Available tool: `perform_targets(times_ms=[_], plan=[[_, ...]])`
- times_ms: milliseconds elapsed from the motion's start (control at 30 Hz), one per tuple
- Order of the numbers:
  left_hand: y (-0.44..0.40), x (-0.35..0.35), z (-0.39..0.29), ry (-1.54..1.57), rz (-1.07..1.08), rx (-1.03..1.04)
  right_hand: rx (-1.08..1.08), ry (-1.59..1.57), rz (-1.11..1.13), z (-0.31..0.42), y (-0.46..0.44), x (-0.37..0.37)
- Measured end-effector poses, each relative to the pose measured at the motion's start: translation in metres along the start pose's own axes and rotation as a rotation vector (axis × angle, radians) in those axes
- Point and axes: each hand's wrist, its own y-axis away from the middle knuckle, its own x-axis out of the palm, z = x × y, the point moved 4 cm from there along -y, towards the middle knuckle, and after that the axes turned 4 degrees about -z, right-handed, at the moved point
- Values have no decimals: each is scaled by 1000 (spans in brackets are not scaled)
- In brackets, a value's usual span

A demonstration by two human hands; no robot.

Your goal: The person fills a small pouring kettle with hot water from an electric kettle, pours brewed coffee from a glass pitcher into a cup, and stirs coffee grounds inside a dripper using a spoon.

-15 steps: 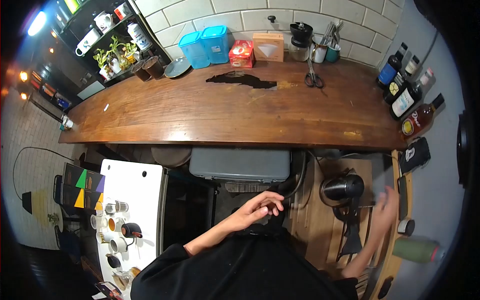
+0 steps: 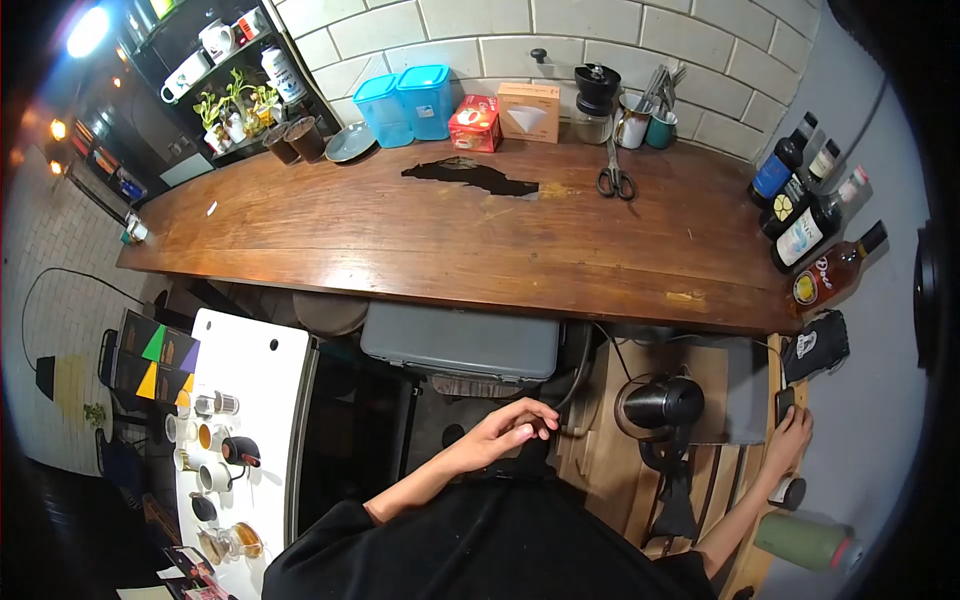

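Observation:
My left hand (image 2: pixel 513 433) hovers in front of my dark clothing, fingers loosely bent and apart, with nothing in it. At the right, my right hand (image 2: pixel 789 440) reaches onto the narrow wooden ledge (image 2: pixel 745 568) by the wall. Its fingers close over the lower end of a dark, flat, phone-like slab (image 2: pixel 785 402); the covered part is hidden. A small dark-lidded jar (image 2: pixel 790 491) lies just below that hand, and a green bottle (image 2: pixel 803 541) is nearer to me. Left of the hand, a black electric kettle (image 2: pixel 664 403) stands on the slatted wooden surface.
A long wooden counter (image 2: pixel 450 240) crosses ahead, bearing scissors (image 2: pixel 615 178), boxes, a coffee grinder (image 2: pixel 596 100) and several bottles at its right end. A black pouch (image 2: pixel 816 346) sits beyond my right hand. On the left, a white table (image 2: pixel 250 360) carries cups and glass jugs.
My right hand has moved from a blur beside the kettle to the ledge and closed over the dark slab. My left hand stays nearly the same. The view has shifted slightly.

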Motion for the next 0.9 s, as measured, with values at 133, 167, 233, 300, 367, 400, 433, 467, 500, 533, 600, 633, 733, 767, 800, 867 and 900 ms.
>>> perform_targets(times_ms=[133, 167, 233, 300, 367, 400, 433, 467, 500, 533, 600, 633, 733, 767, 800, 867, 900], plan=[[0, -2, -6, -7, -18, -13, -41, -283, 12, 30, 6, -26], [0, -4, -5, -20, -24, -13, -36, -281, 16, 39, 10, -31], [1, -6, -5, -32, -30, -12, -30, -280, 20, 42, 15, -29], [2, -8, -5, -76, -42, -22, -57, -229, -11, 36, 18, -21], [4, -11, -4, -76, -50, -21, -45, -235, 35, 30, 19, -15], [4, -13, -5, -74, -55, -23, -31, -237, 82, 27, 21, -13], [5, -14, -7, -76, -55, -23, -30, -239, 81, 25, 23, -13], [6, -14, -9, -74, -67, -27, -8, -308, 124, 21, 26, -13], [6, -14, -11, -70, -78, -31, 14, -375, 166, 20, 28, -15], [7, -16, -11, -70, -76, -33, 16, -374, 167, 20, 30, -18], [7, -18, -12, -87, -79, -31, 55, -459, 232, 21, 32, -22], [7, -19, -13, -87, -79, -30, 54, -459, 230, 19, 32, -24], [7, -22, -15, -91, -76, -35, 37, -516, 293, 12, 30, -25], [6, -25, -14, -83, -69, -20, 34, -508, 305, 10, 30, -23], [6, -26, -13, -75, -62, -8, 33, -499, 318, 10, 30, -25], [3, -27, -12, -58, -51, 7, 51, -516, 317, 13, 30, -25], [2, -26, -12, -44, -41, 22, 70, -536, 317, 14, 30, -26]])
